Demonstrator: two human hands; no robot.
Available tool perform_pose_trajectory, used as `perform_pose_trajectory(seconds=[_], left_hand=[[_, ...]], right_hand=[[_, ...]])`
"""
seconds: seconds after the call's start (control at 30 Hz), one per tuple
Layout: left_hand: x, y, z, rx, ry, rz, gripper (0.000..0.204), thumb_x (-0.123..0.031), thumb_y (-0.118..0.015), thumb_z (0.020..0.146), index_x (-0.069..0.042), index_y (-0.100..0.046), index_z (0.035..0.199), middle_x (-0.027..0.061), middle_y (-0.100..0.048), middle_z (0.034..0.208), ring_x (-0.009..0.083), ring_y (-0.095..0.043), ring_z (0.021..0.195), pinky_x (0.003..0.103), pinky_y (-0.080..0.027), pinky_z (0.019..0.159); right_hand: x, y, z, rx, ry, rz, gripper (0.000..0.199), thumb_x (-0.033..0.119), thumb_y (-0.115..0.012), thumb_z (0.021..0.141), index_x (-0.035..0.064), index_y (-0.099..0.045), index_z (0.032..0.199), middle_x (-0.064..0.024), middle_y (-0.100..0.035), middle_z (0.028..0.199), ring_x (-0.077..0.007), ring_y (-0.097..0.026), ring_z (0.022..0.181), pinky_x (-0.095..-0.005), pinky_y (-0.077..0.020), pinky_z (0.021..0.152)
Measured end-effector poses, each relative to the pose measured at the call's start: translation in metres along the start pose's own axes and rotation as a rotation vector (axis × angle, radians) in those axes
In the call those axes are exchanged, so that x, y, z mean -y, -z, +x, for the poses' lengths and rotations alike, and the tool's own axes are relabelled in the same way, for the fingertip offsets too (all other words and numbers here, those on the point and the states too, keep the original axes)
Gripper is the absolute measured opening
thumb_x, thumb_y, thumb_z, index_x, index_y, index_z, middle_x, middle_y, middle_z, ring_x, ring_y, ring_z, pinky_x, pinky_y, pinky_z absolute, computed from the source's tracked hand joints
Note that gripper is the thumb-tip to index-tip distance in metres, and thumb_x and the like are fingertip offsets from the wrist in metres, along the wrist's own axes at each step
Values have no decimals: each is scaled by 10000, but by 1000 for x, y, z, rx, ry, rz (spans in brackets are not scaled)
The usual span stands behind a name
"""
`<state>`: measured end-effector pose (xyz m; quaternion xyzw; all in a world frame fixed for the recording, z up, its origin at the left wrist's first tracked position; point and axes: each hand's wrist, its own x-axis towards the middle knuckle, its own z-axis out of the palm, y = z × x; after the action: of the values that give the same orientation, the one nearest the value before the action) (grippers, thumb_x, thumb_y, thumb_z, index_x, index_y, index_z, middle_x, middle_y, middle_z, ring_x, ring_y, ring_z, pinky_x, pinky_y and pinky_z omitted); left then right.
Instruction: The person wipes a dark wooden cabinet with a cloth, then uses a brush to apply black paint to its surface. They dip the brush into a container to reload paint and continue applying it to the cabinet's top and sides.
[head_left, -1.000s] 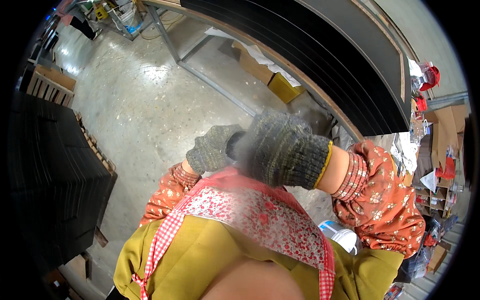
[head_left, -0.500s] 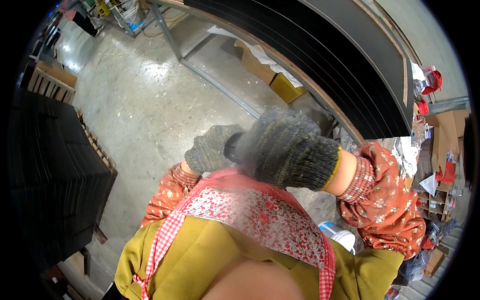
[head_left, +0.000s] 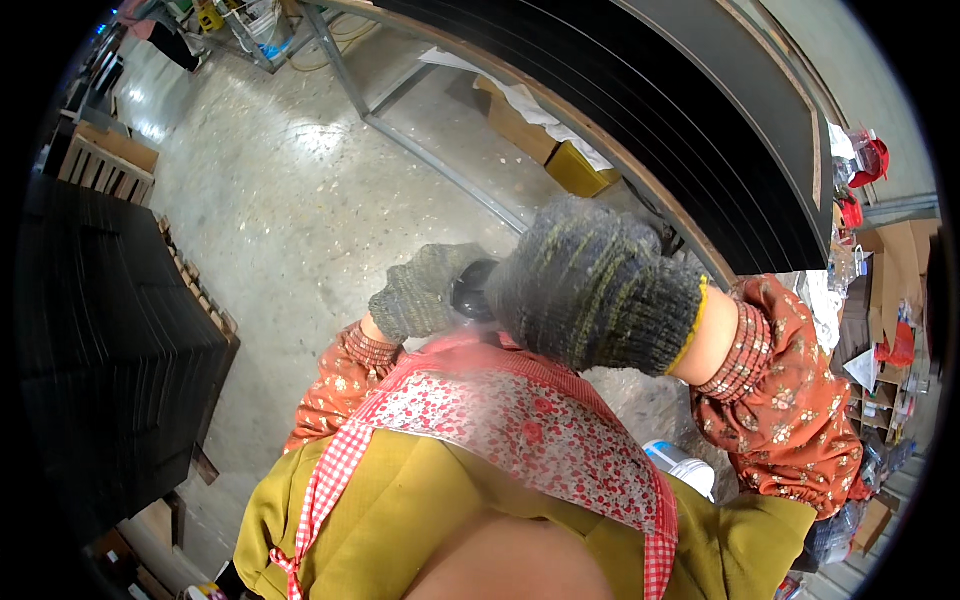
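Both hands are in grey-green knitted work gloves, held together in front of my apron (head_left: 470, 400). My left hand (head_left: 420, 290) is curled round one side of a smooth black rounded object (head_left: 472, 292), whose kind I cannot make out. Closed like a fist, my right hand (head_left: 600, 285) sits closer to the camera with its yellow-edged cuff toward the wrist. The black object runs in behind it, and the fingers of this hand are mostly hidden.
A bench with stacked black panels (head_left: 690, 120) curves along the upper right, cardboard (head_left: 520, 122) beneath it. Dark stacked sheets (head_left: 120, 340) stand on a pallet at the left. A white bucket (head_left: 685, 468) is low right; cluttered shelves (head_left: 880, 400) line the right side. A person (head_left: 165, 35) stands far off, upper left.
My right hand has shifted slightly right and up, and more of the black object shows between the gloves. My left hand has barely moved.
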<state>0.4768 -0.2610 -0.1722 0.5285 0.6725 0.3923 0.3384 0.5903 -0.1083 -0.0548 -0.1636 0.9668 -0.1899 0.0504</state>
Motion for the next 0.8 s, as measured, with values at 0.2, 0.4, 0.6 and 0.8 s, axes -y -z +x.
perform_pose_trajectory(seconds=[0.2, 0.4, 0.6, 0.8], left_hand=[[-7, -2, 2, -34, 20, 118, 549, -355, -772, 578, -73, -601, 1017, 153, -626, 870, 334, -621, 798, 391, -485, 683], [-21, 2, 1, -14, 44, 194, 550, -358, -764, 632, -81, -610, 1082, 151, -636, 962, 330, -614, 891, 399, -484, 771], [-13, 5, -9, -264, -51, 149, 492, -345, -772, 616, -97, -629, 1016, 129, -639, 945, 293, -624, 860, 371, -497, 756], [0, 13, 1, -138, -117, 32, 408, -239, -728, 612, -104, -658, 990, 120, -642, 939, 282, -626, 885, 359, -502, 763]], right_hand=[[7, -13, 1, -6, -44, -53, 133, 169, -620, 716, 90, -670, 810, -123, -638, 736, -300, -633, 705, -395, -503, 610], [9, 11, 6, 221, -176, -115, 131, 131, -615, 695, 73, -672, 798, -122, -650, 777, -295, -639, 730, -398, -503, 617], [12, 42, 12, 385, -254, -174, 148, 146, -587, 729, 102, -672, 842, -141, -621, 674, -325, -630, 647, -409, -509, 573], [32, 28, 2, 264, -327, -112, 226, 241, -548, 838, 129, -652, 1005, -146, -645, 741, -291, -636, 683, -415, -488, 629]])
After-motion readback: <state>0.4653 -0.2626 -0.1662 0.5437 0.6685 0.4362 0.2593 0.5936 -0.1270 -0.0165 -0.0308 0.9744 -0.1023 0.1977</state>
